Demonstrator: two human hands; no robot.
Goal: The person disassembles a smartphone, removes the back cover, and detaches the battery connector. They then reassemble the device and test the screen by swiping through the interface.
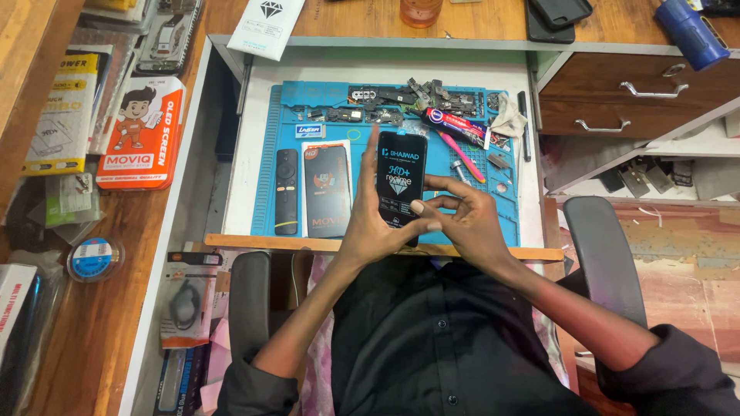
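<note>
An orange-and-white screen package [141,132] with a cartoon figure lies on the wooden desk [92,339] at the left, beside a yellow-and-white flat pack [63,114]. A white box [266,25] with a diamond mark leans over the far edge of the pulled-out white drawer [385,65]. In the drawer lies a blue work mat [270,185]; on it rest a black remote [286,191], a dark flat package [327,189] with orange print, loose phone parts [401,104] along the far side, a red-and-white tube [455,123] and a pink tool [462,158]. A round tape roll [92,258] sits at the left, and a blue cylinder [690,32] at the far right.

The black phone screen [401,181], carrying a printed protective film, stands upright above the mat's near edge. The left hand [370,223] holds it from the left side, forefinger stretched up along its edge. The right hand [462,216] pinches the screen's lower right edge with thumb and fingertips.
</note>
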